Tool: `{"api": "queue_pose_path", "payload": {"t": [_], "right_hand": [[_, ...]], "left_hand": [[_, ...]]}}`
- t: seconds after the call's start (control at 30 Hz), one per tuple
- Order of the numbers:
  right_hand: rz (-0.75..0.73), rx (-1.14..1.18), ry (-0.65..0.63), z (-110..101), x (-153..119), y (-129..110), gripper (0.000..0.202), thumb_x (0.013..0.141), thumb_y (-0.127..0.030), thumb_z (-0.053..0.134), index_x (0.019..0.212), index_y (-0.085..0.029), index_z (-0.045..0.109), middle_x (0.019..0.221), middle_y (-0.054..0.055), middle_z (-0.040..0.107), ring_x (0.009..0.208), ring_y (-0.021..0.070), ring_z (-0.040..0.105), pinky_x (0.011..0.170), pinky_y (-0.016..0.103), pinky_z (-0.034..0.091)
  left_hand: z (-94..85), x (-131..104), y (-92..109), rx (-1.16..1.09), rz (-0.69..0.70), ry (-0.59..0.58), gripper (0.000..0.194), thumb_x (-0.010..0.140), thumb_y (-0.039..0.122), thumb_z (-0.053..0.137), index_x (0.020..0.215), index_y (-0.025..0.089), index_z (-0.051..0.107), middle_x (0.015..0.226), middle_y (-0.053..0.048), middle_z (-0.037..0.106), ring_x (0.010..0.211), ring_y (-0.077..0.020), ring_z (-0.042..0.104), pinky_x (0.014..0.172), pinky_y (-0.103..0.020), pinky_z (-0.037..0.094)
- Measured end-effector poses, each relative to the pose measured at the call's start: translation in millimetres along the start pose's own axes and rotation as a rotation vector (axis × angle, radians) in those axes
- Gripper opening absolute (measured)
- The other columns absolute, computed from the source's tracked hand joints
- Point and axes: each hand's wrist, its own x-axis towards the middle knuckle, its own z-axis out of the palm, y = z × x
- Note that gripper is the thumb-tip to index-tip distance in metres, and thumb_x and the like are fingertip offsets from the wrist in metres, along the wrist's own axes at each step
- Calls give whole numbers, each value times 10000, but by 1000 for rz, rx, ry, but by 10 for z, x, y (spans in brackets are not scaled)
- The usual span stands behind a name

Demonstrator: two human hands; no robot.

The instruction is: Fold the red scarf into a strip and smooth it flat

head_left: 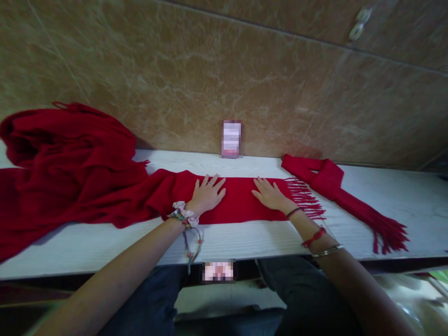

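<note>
A red scarf [240, 200] lies spread across the white table, its fringed end to the right and its left part running in wrinkles toward a pile. My left hand [207, 195] rests flat on it with fingers spread, where the smooth part meets the folds. Nearer the fringe, my right hand [271, 193] also presses flat on the cloth, fingers apart. Between the two hands the fabric looks smooth. To the right of the fringe is a second red scarf [332, 182], folded into a narrow strip with its tassels toward the front edge.
A heap of red cloth [70, 144] covers the table's left end. The white table [385, 186] backs onto a brown marbled wall [196, 79]. A phone-like object [231, 139], blurred out, leans against the wall. Another blurred patch [219, 271] shows below the front edge.
</note>
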Motion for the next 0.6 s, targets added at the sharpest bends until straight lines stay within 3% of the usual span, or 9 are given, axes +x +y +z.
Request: {"api": "queue_pose_path", "payload": {"t": [0.13, 0.23, 0.37, 0.5, 0.6], "right_hand": [[164, -70, 27, 35, -143, 572, 455, 923, -302, 293, 1310, -91, 404, 1403, 213, 336, 1305, 333, 277, 964, 612, 293], [239, -91, 94, 20, -179, 712, 444, 919, -293, 291, 1284, -82, 434, 1373, 224, 381, 1296, 335, 295, 968, 608, 290], [109, -48, 199, -71, -74, 327, 509, 917, -305, 295, 1331, -14, 358, 1416, 230, 299, 1320, 320, 245, 1020, 526, 270], [-183, 49, 111, -167, 111, -257, 531, 924, -344, 278, 1380, -73, 300, 1456, 155, 254, 1342, 280, 200, 1051, 508, 223], [-214, 93, -1, -168, 224, -417, 517, 928, -348, 268, 1385, -109, 299, 1458, 133, 259, 1336, 263, 226, 1053, 526, 205]], "left_hand": [[-29, -3, 11, -20, -8, -12, 499, 908, 409, 245, 1375, 253, 326, 1463, -50, 264, 1324, -325, 231, 1013, -562, 244], [-19, -1, 16, -21, -12, 6, 499, 907, 410, 248, 1370, 248, 337, 1458, -51, 277, 1323, -328, 231, 1019, -563, 233], [0, -2, 23, -7, -9, 37, 502, 907, 407, 245, 1364, 226, 350, 1464, -68, 259, 1334, -314, 212, 1033, -565, 210], [7, 7, 28, 17, -32, 6, 500, 906, 381, 242, 1377, 233, 321, 1472, -34, 243, 1346, -285, 192, 1052, -547, 197], [7, 15, 27, 26, -49, -15, 512, 904, 395, 235, 1387, 239, 302, 1470, -28, 250, 1340, -304, 198, 1052, -540, 203]]}}
